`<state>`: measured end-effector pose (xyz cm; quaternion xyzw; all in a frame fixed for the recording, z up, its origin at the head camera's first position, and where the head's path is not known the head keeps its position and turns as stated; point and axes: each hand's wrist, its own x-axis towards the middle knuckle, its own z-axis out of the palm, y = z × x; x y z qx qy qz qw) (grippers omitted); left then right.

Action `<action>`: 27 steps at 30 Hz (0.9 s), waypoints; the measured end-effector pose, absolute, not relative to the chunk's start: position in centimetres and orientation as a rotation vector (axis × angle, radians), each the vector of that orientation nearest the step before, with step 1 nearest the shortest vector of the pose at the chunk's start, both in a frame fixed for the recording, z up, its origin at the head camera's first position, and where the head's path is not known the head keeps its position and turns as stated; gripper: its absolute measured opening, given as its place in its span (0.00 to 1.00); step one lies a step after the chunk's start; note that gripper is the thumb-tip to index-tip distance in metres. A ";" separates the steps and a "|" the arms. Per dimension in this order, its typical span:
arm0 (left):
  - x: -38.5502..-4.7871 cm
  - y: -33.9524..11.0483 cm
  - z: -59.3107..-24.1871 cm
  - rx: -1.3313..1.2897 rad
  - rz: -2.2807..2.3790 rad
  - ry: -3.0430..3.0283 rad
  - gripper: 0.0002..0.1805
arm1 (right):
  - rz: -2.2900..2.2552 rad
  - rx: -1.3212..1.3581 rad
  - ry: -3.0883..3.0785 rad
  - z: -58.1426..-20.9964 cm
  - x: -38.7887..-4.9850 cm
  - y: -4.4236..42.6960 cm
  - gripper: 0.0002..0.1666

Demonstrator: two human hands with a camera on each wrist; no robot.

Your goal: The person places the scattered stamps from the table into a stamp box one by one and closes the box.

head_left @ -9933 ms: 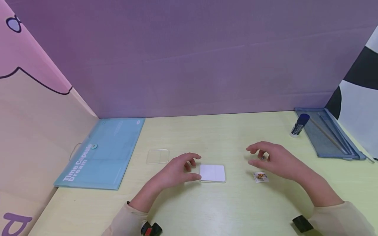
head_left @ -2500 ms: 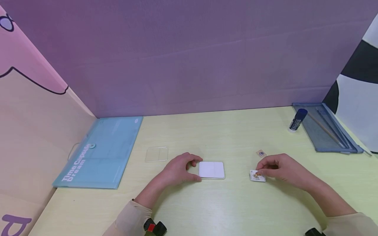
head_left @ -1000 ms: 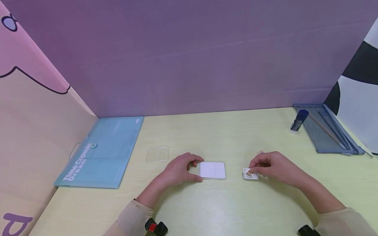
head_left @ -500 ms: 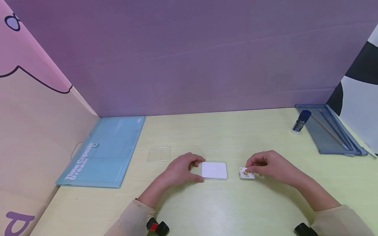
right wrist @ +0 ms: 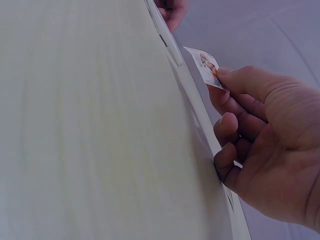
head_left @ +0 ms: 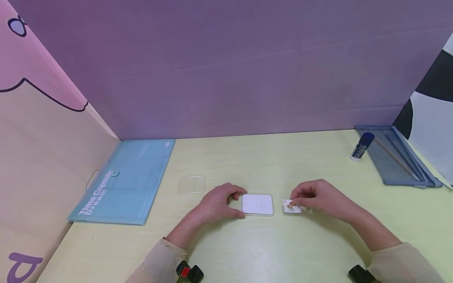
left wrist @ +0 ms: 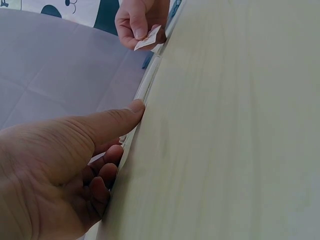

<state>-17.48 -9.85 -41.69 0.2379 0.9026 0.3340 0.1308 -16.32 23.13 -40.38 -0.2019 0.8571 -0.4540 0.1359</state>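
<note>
My left hand [head_left: 220, 203] holds the left edge of a small flat box [head_left: 257, 204] with a white top and clear rim; thumb and index finger lie at its two left corners. In the left wrist view the thumb [left wrist: 117, 121] lies straight against that edge while other fingers curl. To the right of the box, my right hand [head_left: 323, 199] pinches a small stamp-like picture paper [head_left: 289, 206] between thumb and index finger. The right wrist view shows the paper [right wrist: 204, 67] raised and tilted, with a coloured figure printed on it.
A thin clear plastic piece [head_left: 191, 185] lies left of the box. At the left is a blue document folder [head_left: 131, 181]. A glue stick [head_left: 362, 146] stands at the back right, beside a dark blue pouch [head_left: 385, 165] with a thin stick [head_left: 396, 159] on it.
The right hand has taken hold of the picture paper and moved left with it, close to the white-topped box. A second small paper is now hidden behind the right hand. The left hand stays put.
</note>
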 end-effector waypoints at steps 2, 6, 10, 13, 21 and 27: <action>-17.5 -9.9 -41.7 0.691 0.971 2.622 0.30 | -1.314 -0.585 2.480 -40.4 -16.4 22.9 0.05; -17.5 -9.8 -41.8 0.692 0.968 2.624 0.30 | -1.331 -0.583 2.463 -40.4 -16.5 22.7 0.06; -17.5 -9.8 -41.7 0.694 0.967 2.626 0.31 | -1.346 -0.586 2.453 -40.3 -16.5 22.5 0.06; -17.4 -9.8 -41.6 0.691 0.967 2.627 0.30 | -1.350 -0.591 2.451 -40.3 -16.6 22.3 0.06; -17.3 -9.8 -41.4 0.681 0.971 2.627 0.30 | -1.340 -0.585 2.468 -40.2 -16.8 21.6 0.05; -17.3 -9.8 -41.4 0.680 0.974 2.626 0.30 | -1.332 -0.591 2.468 -40.2 -17.0 21.1 0.04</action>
